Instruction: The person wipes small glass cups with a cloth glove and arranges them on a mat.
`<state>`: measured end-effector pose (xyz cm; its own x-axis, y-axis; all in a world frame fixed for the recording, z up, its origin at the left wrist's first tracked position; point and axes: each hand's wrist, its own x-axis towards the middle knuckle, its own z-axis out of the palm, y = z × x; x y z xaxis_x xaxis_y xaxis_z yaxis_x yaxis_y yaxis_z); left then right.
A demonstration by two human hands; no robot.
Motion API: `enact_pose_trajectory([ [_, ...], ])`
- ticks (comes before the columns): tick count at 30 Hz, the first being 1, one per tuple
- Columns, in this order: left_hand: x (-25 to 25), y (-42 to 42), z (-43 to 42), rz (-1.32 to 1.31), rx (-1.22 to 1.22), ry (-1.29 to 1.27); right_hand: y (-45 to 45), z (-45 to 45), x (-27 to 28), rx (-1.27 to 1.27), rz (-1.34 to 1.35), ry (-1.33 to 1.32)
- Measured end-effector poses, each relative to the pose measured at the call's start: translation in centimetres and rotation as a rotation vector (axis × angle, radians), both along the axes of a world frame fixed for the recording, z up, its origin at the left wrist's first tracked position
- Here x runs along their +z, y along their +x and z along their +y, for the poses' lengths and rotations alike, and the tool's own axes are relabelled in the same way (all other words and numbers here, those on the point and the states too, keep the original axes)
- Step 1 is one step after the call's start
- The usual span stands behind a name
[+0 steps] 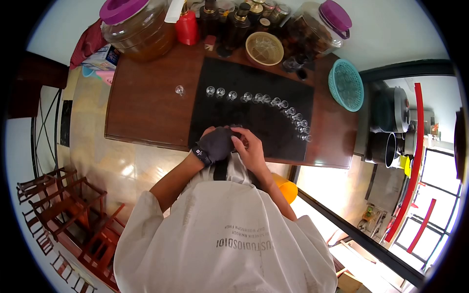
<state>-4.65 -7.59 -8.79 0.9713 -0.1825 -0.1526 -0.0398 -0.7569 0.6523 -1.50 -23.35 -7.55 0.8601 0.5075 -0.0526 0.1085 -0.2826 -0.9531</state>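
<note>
My left hand [215, 145] wears a dark glove with a black strap at the wrist, over the front edge of a black mat [234, 112]. Its fingers curl inward and are mostly covered. My bare right hand [251, 150] meets it, thumb and fingers bent close to the glove; a small thing between the hands is too hidden to name. Beyond them, several small clear glasses [247, 97] stand in a curved row across the mat, bending toward me at its right side [303, 123]. One more small glass [180, 90] stands apart on the brown wood at the left.
Along the table's [146, 112] back stand a large purple-lidded jar [139, 36], a red bottle [186, 28], dark bottles [238, 24], a woven basket [264, 49] and another jar [315, 29]. A turquoise basket [346, 85] holds glassware at right. An orange bucket [286, 189] is beside me.
</note>
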Motion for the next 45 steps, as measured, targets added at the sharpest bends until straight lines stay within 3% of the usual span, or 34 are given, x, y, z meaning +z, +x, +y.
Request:
enact_pose_trajectory([
  [5, 0.4, 0.0, -0.1, -0.009, -0.019, 0.019, -0.1, -0.3, -0.8, -0.079, 0.028, -0.039],
  [8, 0.2, -0.2, -0.3, -0.094, -0.014, -0.004, 0.2, -0.5, -1.7, -0.233, 0.129, 0.131],
  [10, 0.3, -0.1, -0.4, -0.325, -0.115, 0.114, 0.3, -0.6, -1.6, -0.258, 0.212, 0.183],
  [20, -0.6, 0.3, -0.4, -0.314, -0.120, 0.041, 0.2, -0.1, -1.5, -0.318, 0.606, 0.483],
  [26, -0.2, 0.3, -0.2, -0.278, -0.133, 0.036, 0.5, -1.3, -3.3, -0.255, 0.599, 0.222],
  [29, -0.6, 0.3, -0.3, -0.205, -0.061, -0.033, 0.5, -1.2, -3.3, -0.268, 0.576, 0.255],
  [35, 0.3, 0.5, -0.1, -0.296, -0.058, -0.038, 0.3, -1.0, -3.3, -0.248, 0.552, 0.359],
  [37, 0.9, 0.5, -0.1, -0.156, 0.020, -0.052, 0.3, -1.0, -2.9, -0.215, 0.548, 0.380],
  [45, 1.0, 0.4, 0.5, -0.125, 0.061, -0.191, 0.5, -0.9, -1.7, -0.190, 0.612, 0.449],
])
